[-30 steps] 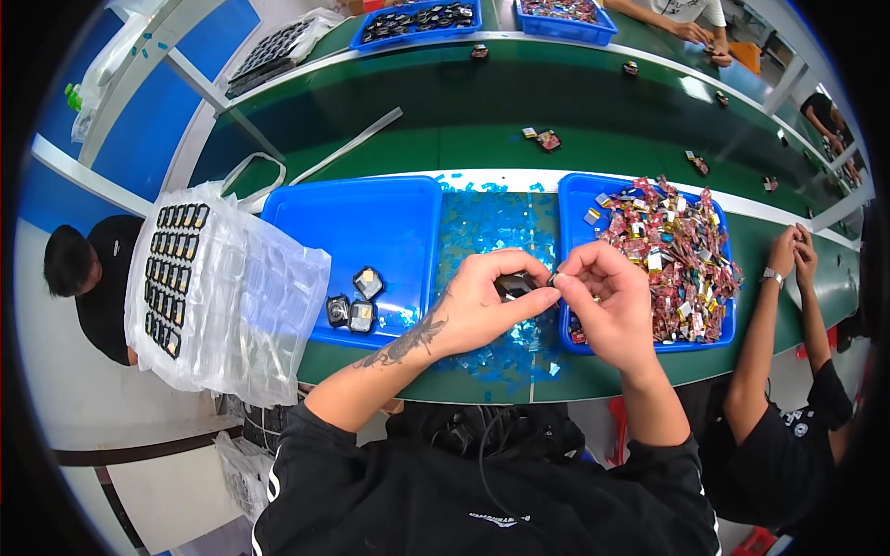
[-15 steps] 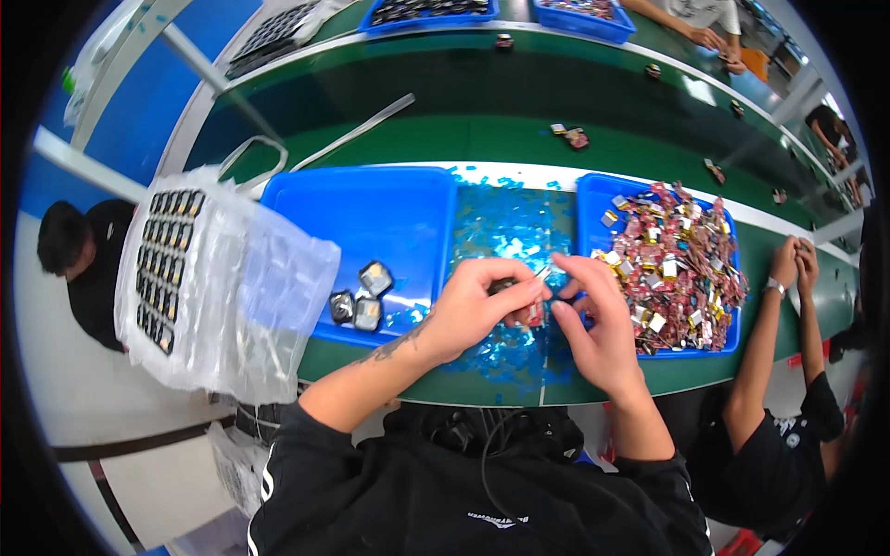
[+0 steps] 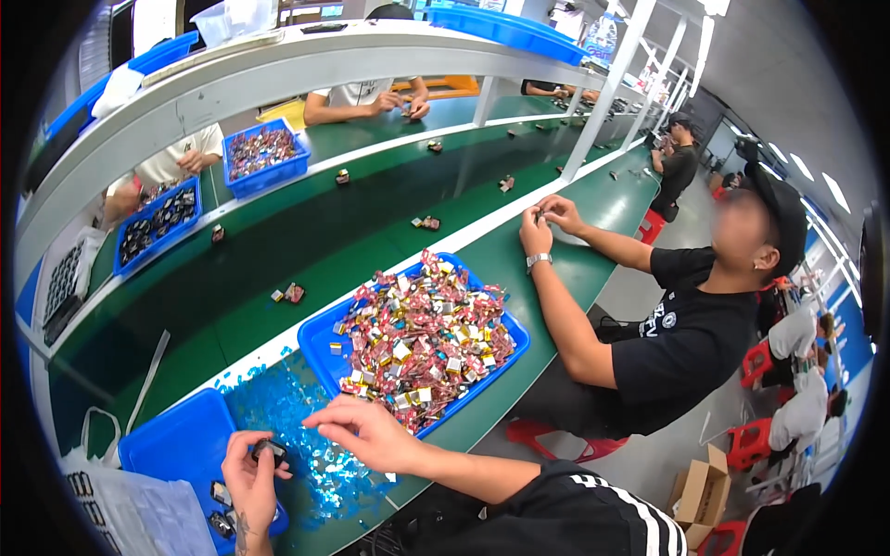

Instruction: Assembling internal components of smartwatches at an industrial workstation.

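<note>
My left hand [image 3: 250, 480] is at the lower left, its fingers closed round a small black device with a squarish housing [image 3: 271, 452]. My right hand [image 3: 369, 435] hovers to the right, over the blue film scraps [image 3: 320, 468] on the green table. Its fingers stretch leftward with nothing visible in them. Beyond that hand stands a blue tray [image 3: 315, 357] heaped with small red circuit boards with wires and silver-and-yellow battery cells [image 3: 422, 338]. Below and beside my left hand, a few black devices [image 3: 221, 505] lie in another blue tray [image 3: 176, 435].
A clear plastic bag with black parts [image 3: 139, 510] overlaps the left tray. Past a white rail, a green conveyor belt [image 3: 371, 213] carries scattered boards. A co-worker in black [image 3: 686, 315] sits to the right, hands on a small part. Other people work across the belt.
My view has swung to the right and up, showing the co-worker and the line. My hands, together before, are now apart; the device stays in my left hand.
</note>
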`<state>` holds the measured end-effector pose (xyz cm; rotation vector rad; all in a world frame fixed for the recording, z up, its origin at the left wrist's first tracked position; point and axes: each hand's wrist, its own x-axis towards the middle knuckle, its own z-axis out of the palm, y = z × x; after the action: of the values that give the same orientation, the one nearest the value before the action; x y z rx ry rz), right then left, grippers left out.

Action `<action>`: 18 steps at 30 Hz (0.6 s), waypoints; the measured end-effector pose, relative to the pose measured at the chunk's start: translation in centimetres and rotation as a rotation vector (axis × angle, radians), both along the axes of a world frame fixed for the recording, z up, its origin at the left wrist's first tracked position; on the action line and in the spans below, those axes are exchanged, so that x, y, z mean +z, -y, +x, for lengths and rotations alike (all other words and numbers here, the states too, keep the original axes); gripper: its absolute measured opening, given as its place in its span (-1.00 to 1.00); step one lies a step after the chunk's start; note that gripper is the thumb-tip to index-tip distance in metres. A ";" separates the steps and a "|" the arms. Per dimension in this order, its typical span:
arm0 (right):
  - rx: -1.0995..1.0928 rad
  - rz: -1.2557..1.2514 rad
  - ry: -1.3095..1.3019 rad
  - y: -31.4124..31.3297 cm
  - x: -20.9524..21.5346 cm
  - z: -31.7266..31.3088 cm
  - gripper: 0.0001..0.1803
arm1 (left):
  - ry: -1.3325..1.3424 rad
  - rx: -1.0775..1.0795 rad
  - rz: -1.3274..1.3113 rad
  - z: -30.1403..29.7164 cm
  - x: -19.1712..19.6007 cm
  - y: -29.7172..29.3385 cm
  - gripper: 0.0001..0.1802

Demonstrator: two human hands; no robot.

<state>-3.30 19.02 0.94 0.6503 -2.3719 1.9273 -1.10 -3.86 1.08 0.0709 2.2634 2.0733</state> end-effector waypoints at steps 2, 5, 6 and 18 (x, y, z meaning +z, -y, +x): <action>0.011 0.007 0.103 0.4 0.3 1.3 -0.77 | -0.026 0.038 0.010 -0.1 0.2 -0.4 -0.76; 0.141 0.007 0.304 1.0 1.8 2.0 -0.83 | -0.068 0.182 0.013 0.3 0.3 -1.3 -0.71; 0.157 -0.002 0.307 1.3 1.7 2.0 -0.83 | -0.010 0.173 0.032 1.0 0.5 -1.2 -0.77; -0.089 -0.201 0.060 1.6 2.1 0.2 -0.85 | 0.103 -0.079 0.641 0.4 -0.5 -4.2 -0.53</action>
<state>-3.10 17.42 3.08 0.4726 -2.1585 2.1366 -0.69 0.34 0.57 0.0821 1.4345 2.5902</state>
